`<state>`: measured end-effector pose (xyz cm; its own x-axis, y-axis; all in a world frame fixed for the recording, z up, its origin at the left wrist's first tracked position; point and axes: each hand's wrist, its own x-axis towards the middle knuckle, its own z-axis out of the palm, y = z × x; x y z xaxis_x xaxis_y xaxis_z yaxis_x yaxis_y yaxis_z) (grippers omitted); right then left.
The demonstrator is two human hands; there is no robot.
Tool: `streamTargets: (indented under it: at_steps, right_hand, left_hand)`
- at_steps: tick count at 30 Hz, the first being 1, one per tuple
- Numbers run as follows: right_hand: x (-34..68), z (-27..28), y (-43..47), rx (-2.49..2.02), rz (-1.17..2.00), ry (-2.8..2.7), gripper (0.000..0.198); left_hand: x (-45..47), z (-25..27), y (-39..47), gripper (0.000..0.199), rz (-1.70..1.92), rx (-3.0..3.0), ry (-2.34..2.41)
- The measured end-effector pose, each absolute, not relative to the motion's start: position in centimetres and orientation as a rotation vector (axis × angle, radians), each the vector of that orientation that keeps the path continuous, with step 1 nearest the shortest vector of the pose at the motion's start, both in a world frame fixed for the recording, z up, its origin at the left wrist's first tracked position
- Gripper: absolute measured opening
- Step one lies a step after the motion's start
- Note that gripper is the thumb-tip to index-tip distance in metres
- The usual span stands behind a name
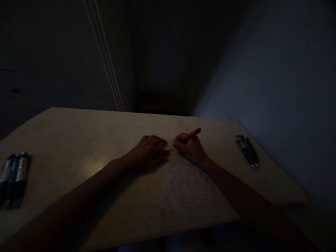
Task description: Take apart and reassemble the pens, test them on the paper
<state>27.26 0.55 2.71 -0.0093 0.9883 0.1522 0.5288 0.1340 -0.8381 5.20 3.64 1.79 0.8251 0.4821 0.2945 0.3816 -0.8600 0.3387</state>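
In the dim light, a sheet of paper covered with scribbled handwriting lies on the pale table. My right hand is closed around a pink and black pen, its tip end down near the top of the sheet. The writing point itself is hidden by my fingers. To the left, my left hand lies flat with its fingers stretched toward the paper's upper left edge. A ring shows on one of its fingers.
Several pens lie together near the table's right edge. More thick pens lie side by side at the far left. A bare wall rises along the right, and a dark panelled surface stands behind on the left.
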Motion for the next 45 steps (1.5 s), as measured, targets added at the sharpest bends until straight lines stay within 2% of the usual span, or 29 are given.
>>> streamTargets:
  at_steps: [7,29,45]
  right_hand:
    - [27.64,2.49,0.86,-1.458,0.736,-1.481,0.013]
    - [27.93,2.61,0.64,-1.443,0.756,-1.689,0.012]
    - [27.68,2.82,0.79,-1.471,0.811,-1.532,0.013]
  left_hand:
    - [5.09,2.07,3.58,0.029,0.54,2.717,0.651]
    - [5.15,2.2,3.48,0.03,0.515,2.698,0.682]
    - [5.14,2.2,3.56,0.028,0.513,2.714,0.656]
